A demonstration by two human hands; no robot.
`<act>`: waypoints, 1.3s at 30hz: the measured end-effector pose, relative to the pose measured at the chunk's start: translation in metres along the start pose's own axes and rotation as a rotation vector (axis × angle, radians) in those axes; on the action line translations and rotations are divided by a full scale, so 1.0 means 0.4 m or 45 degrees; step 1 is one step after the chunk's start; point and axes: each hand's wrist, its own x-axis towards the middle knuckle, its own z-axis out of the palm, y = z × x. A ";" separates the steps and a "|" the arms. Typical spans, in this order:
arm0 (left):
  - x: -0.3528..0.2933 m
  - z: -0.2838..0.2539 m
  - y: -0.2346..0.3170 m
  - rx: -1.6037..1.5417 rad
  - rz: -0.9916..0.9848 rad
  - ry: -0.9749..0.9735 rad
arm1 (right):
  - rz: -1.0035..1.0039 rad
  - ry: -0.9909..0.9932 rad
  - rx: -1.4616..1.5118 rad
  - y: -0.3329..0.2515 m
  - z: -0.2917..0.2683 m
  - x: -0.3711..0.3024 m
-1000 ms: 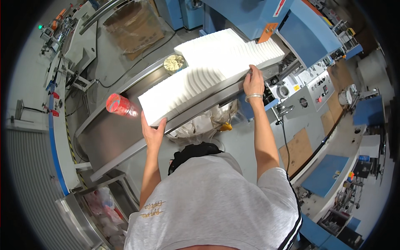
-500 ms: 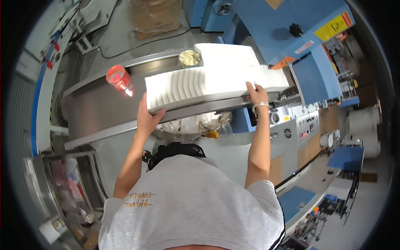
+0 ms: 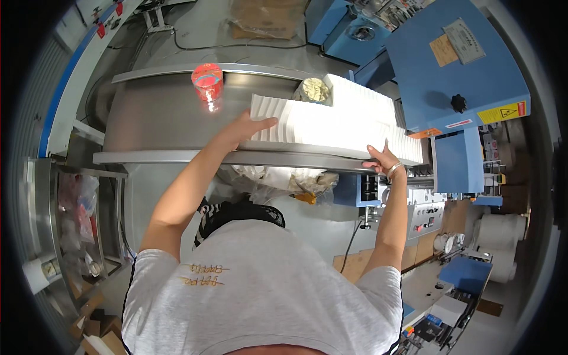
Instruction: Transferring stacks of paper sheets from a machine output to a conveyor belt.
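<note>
A long row of white, soft-looking folded paper sheets (image 3: 313, 121), standing on edge, lies along a metal trough. My left hand (image 3: 244, 128) cups its left end, thumb stretched along the near face and the other fingers partly hidden against the end. Near the row's right end, my right hand (image 3: 384, 160) is at the near side with its fingers apart, seeming to touch the lower edge. Behind this row sits a second white stack (image 3: 361, 100). A clear container with pale yellow contents (image 3: 315, 90) stands against that stack's left side.
A red-topped clear jar (image 3: 207, 83) stands in the metal trough (image 3: 154, 112), left of the paper. Blue machinery (image 3: 458, 77) rises beyond the right end. Below the near rail (image 3: 177, 156) is a plastic bag of white scraps (image 3: 278, 177). A metal rack with bags stands at left.
The view has shifted, so the trough appears more level. My left hand stays at the row's left end. My right hand has moved down from the row's top edge, its fingers now spread.
</note>
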 end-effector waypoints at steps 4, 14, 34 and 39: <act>-0.062 -0.030 0.042 -0.015 0.062 -0.048 | -0.114 -0.006 -0.050 -0.027 0.071 -0.035; -0.252 -0.429 -0.024 0.042 -0.010 0.215 | -0.285 -0.122 -0.269 -0.184 0.472 -0.161; -0.314 -0.542 -0.038 0.051 0.154 0.435 | -0.982 0.624 -1.285 -0.441 0.646 -0.151; -0.299 -0.529 -0.035 -0.002 0.134 0.492 | -1.317 0.120 -0.891 -0.612 0.935 -0.111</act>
